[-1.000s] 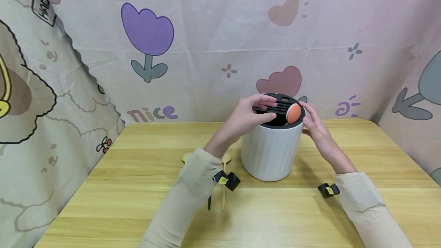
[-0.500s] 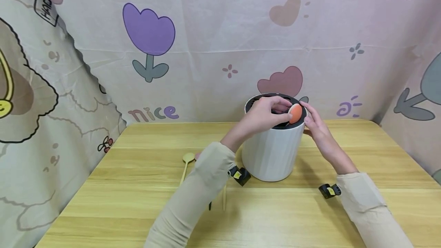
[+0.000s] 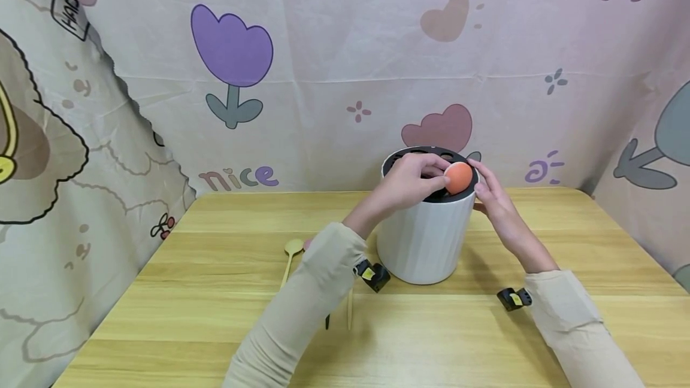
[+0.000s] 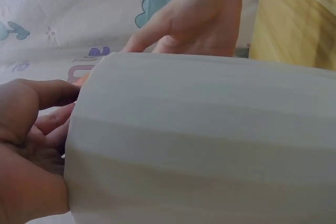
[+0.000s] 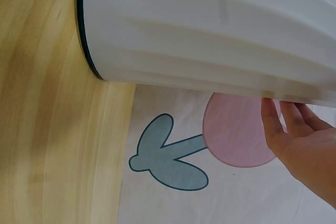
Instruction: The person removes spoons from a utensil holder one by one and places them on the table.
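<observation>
Thumb and fingertips of my left hand (image 3: 412, 181) pinch the left edge of a rounded orange spoon head (image 3: 459, 178). It sticks up at the right side of a white ribbed utensil holder (image 3: 423, 238) with a black slotted top (image 3: 426, 149). Its handle is hidden in the holder. My right hand (image 3: 497, 208) rests against the holder's right side, its index finger at the rim. In the right wrist view, fairly straight fingertips (image 5: 269, 109) touch the white wall (image 5: 210, 35). The left wrist view is mostly filled by that wall, with the left hand (image 4: 31, 150) at its top end.
Left of the holder, a yellow spoon (image 3: 293, 248) and a pink-headed one (image 3: 308, 245) lie on the wooden table (image 3: 431, 334), partly behind the left sleeve. Two handle ends, one black (image 3: 327, 321) and one gold (image 3: 350, 310), show nearby. A patterned cloth (image 3: 323, 29) hangs behind.
My left hand has moved right from above the holder's opening and taken hold of the orange spoon. The spoon head has turned to show more of its orange face. My right hand has stayed put.
</observation>
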Demonstrator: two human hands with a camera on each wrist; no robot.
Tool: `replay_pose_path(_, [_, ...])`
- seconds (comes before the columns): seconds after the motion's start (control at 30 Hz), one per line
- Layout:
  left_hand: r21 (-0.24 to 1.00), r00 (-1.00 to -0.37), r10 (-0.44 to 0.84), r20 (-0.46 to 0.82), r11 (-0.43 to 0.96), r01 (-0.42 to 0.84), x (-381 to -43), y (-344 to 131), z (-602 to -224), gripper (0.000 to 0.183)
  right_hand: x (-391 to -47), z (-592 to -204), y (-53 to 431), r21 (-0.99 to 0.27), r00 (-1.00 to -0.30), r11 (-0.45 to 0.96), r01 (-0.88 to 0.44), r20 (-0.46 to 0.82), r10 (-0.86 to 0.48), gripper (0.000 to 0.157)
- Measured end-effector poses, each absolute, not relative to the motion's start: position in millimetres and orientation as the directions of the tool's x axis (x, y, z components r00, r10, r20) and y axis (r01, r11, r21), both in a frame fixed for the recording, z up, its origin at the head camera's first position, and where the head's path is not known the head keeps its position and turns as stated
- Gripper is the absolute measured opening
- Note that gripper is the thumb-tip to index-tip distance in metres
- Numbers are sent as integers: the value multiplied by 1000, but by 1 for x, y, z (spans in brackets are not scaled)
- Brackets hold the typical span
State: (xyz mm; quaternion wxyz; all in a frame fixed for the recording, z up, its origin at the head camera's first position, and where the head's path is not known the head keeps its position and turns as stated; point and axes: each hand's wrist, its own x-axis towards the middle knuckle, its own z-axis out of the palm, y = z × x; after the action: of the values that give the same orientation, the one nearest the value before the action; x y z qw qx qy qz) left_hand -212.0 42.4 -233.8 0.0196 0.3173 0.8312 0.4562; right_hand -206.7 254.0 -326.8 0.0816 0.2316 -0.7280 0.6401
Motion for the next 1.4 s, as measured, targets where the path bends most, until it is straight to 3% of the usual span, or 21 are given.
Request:
replay_pose_path(0.9, [900, -824, 539, 177, 251, 357, -226, 23, -232, 24, -207, -324, 253, -895, -883, 82, -438, 412, -224, 53])
replay_pose_path(1.4, [869, -809, 482, 336, 172, 464, -219, 24, -242, 22, -207, -327, 254, -892, -882, 89, -443, 416, -221, 54])
